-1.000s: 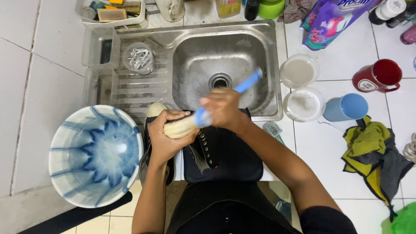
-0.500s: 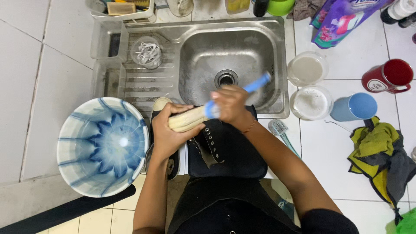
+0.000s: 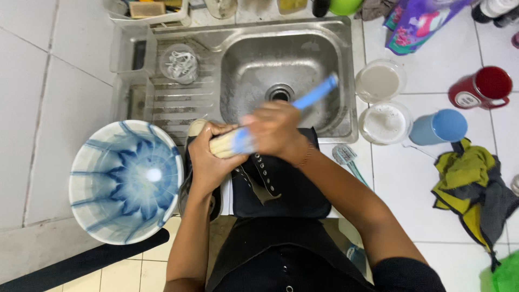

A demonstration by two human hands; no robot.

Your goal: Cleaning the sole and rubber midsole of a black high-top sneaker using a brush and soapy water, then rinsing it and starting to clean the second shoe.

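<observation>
Gripping the pale rubber toe of a black lace-up canvas shoe (image 3: pixel 270 184), your left hand (image 3: pixel 208 159) wraps its fingers shut around it at the front edge of the stainless steel sink (image 3: pixel 243 65); your right hand (image 3: pixel 275 132) is clenched on a blue plastic-handled brush (image 3: pixel 311 97), blurred, pressed to the toe; a blue-and-white patterned bowl (image 3: pixel 127 181) stands just left on the white tiled surface (image 3: pixel 432 178).
</observation>
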